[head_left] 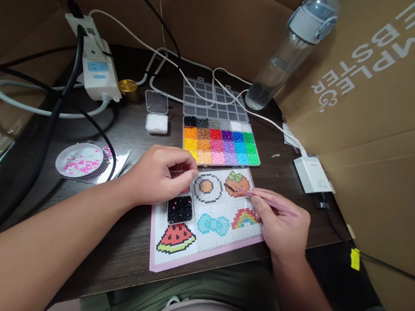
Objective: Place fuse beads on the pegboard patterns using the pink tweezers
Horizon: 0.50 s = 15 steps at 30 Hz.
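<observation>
Pink tweezers [276, 204] are held by my right hand [285, 226], their tips at the orange fruit pattern [237, 185] on a clear pegboard [216, 206]. My left hand [165, 175] is closed with thumb and fingertips together at the board's upper left edge; what they hold, if anything, is hidden. Just below that hand sits a small box of black beads [180, 209] with a few pink ones in it. The pegboard also carries a fried egg [207, 188], a blue bow [213, 225] and a rainbow [247, 219]. A printed watermelon [176, 238] shows on the pattern sheet [157, 264] beneath.
Behind the board lies an open bead case [221, 139] of many colours. A small box of white beads [156, 124], a white dish [79, 160], a power strip [96, 68], a water bottle [290, 50] and a charger [312, 175] surround it. Cables cross the table; cardboard walls enclose it.
</observation>
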Each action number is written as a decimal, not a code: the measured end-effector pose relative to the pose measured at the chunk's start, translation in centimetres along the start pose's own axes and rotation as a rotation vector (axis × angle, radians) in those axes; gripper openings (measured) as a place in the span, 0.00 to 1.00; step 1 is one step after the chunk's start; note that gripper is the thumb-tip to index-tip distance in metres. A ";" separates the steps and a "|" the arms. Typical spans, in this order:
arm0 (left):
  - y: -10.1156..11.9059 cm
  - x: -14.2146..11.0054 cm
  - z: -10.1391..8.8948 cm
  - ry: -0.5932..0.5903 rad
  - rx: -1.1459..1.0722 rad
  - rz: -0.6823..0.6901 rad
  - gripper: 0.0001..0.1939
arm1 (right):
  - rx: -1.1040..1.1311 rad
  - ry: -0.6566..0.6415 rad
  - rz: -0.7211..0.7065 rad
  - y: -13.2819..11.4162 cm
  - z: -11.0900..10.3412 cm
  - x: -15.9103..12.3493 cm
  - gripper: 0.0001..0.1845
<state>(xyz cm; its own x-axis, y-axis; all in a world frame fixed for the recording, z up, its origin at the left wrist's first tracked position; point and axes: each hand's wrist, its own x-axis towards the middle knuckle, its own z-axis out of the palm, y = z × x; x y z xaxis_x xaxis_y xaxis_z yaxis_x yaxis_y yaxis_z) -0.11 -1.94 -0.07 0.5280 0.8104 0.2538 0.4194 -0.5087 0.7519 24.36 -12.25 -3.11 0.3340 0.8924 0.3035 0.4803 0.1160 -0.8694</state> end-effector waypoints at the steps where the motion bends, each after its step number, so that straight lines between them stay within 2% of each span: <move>1: 0.0 0.0 0.0 0.001 0.000 0.005 0.08 | 0.003 -0.003 -0.003 0.0 0.0 0.0 0.05; 15: 0.0 0.0 0.0 -0.003 -0.002 -0.008 0.07 | 0.001 -0.012 -0.023 0.1 0.0 -0.1 0.06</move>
<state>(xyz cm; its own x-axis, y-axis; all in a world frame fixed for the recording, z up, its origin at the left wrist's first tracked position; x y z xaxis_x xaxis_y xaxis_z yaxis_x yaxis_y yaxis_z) -0.14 -1.95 -0.08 0.5273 0.8133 0.2460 0.4218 -0.5018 0.7552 24.39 -12.34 -3.19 0.3134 0.8946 0.3184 0.4868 0.1366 -0.8628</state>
